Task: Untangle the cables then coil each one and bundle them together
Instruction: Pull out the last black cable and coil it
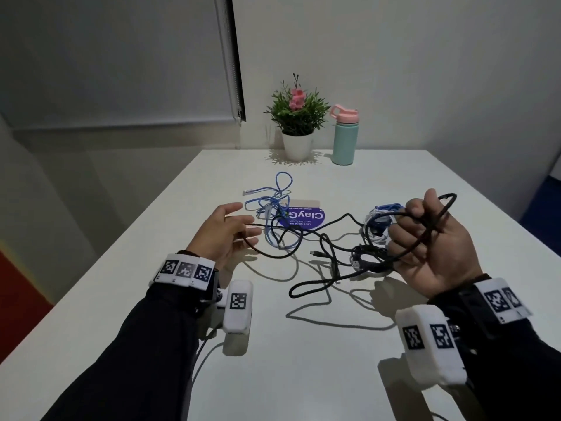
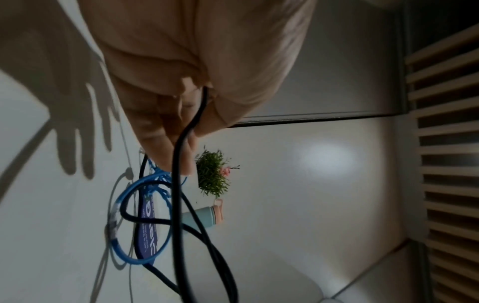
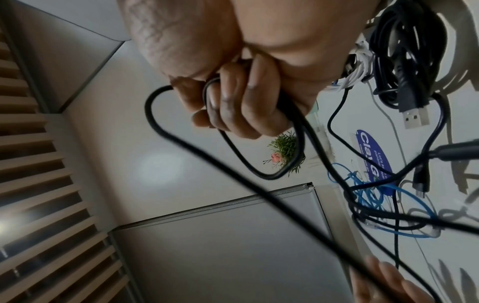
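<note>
On the left, the left hand (image 1: 226, 235) hovers just above the white table (image 1: 121, 299) with its fingers loosely spread, and the black cable (image 1: 306, 235) runs between the thumb and the fingers; the left wrist view shows it passing there, but whether it is really pinched or only guided cannot be told. Beyond this hand, toward the middle, the blue cable (image 1: 274, 205) lies loose on the table, partly over a purple round sticker (image 1: 306, 218), and strands of the black cable cross it. Farther right, a bunch of dark cables (image 1: 367, 253) and a white and blue bundle (image 1: 379, 220) lie just beside the right hand. The right hand (image 1: 431, 241) is raised and clenched around loops of the black cable. The step in hand seems to be the coiling of the black cable, while its free part is still tangled with the blue one. The next move probably calls for the left hand to feed the free length toward the right hand and lift it clear of the blue cable. How many cables are in the bundle is hard to make out, and the right wrist view is blurred there.
</note>
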Available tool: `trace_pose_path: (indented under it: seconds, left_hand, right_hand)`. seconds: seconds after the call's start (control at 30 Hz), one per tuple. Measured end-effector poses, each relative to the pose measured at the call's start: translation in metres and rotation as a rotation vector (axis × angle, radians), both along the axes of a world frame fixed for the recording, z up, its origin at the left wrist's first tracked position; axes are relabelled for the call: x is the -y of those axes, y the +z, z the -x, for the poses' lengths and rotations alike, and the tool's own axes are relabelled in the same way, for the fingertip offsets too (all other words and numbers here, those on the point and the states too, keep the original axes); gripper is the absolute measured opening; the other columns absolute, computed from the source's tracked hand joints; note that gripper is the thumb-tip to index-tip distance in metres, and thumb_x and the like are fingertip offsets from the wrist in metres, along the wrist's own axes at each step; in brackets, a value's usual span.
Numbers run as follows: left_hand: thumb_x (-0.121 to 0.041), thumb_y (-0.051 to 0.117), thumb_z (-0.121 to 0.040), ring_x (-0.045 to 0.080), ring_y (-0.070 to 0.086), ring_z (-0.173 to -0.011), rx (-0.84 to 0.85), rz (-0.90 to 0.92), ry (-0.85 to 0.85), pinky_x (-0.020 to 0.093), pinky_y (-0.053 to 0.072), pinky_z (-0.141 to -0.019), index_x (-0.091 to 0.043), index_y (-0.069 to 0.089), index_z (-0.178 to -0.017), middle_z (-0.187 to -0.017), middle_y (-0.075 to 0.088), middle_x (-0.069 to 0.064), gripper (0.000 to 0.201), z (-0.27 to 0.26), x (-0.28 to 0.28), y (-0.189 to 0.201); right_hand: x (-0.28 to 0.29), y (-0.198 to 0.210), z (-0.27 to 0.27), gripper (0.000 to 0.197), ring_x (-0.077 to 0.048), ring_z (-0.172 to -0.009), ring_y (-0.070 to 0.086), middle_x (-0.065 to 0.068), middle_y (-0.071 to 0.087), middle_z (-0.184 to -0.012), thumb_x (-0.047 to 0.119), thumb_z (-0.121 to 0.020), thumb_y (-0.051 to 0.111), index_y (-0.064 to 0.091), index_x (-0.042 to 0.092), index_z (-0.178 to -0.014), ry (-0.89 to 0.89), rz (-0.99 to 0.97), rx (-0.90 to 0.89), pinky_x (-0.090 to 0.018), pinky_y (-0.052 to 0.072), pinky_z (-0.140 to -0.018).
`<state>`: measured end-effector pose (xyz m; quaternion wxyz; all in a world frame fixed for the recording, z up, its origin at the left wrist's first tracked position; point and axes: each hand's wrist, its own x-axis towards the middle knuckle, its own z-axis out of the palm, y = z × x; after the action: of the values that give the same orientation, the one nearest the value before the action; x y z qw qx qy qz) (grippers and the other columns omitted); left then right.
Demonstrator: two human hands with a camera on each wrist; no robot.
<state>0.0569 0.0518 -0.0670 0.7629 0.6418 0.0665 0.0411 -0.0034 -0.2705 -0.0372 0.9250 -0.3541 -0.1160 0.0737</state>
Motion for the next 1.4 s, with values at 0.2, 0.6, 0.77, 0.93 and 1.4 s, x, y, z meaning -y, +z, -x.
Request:
trace_pose_path:
  seconds: [0.2,0.6,0.77,0.93,1.4]
  left_hand:
    - [0.0,0.038,-0.105,0.018,0.074,-0.084,0.309,-0.054,-0.039,0.032,0.06,-0.068,-0.015,0.054,-0.128,-0.104,0.073,0.001,0.032,0.011,-0.003,0.038]
    - [-0.003,0.038,-0.105,0.006,0.071,-0.094,0.357,-0.124,0.214,0.026,0.051,-0.082,-0.026,0.057,-0.114,-0.112,0.072,-0.01,0.031,0.012,-0.066,0.072]
    - [-0.009,0.039,-0.106,0.009,0.072,-0.095,0.287,-0.029,0.25,0.031,0.054,-0.081,-0.026,0.056,-0.114,-0.127,0.069,-0.003,0.026,0.018,-0.085,0.087]
    - [-0.012,0.038,-0.107,0.015,0.073,-0.092,0.344,-0.038,0.11,0.031,0.057,-0.073,-0.022,0.055,-0.119,-0.124,0.07,-0.002,0.024,0.031,-0.052,0.105]
    - [0.011,0.04,-0.096,0.02,0.072,-0.102,0.483,-0.216,-0.165,0.032,0.059,-0.076,-0.021,0.041,-0.143,-0.133,0.062,0.001,0.056,0.06,0.019,0.164]
  right_hand:
    - [0.03,0.045,0.007,0.047,-0.01,-0.041,0.019,0.008,0.02,-0.055,0.053,-0.103,0.033,0.042,0.021,-0.069,0.122,-0.134,0.179,-0.024,0.019,-0.04]
    - [0.064,0.077,0.033,0.048,-0.011,-0.043,0.006,0.009,0.025,-0.042,0.054,-0.099,0.038,0.041,0.023,-0.062,-0.436,0.212,0.146,-0.016,0.015,-0.033]
    - [0.073,0.087,0.031,0.048,-0.005,-0.032,0.014,0.009,0.023,-0.041,0.047,-0.101,0.04,0.041,0.023,-0.06,-0.598,0.358,0.121,-0.014,0.012,-0.033]
    - [0.031,0.086,0.028,0.041,-0.007,-0.041,0.025,0.008,0.03,-0.053,0.033,-0.103,0.043,0.054,0.022,-0.064,-0.461,0.727,0.238,-0.02,0.022,-0.039]
    - [-0.008,0.144,0.029,0.077,-0.008,-0.118,0.05,0.009,0.048,-0.129,0.035,-0.079,0.08,0.038,0.034,-0.144,-0.023,2.086,0.625,-0.024,0.042,-0.093]
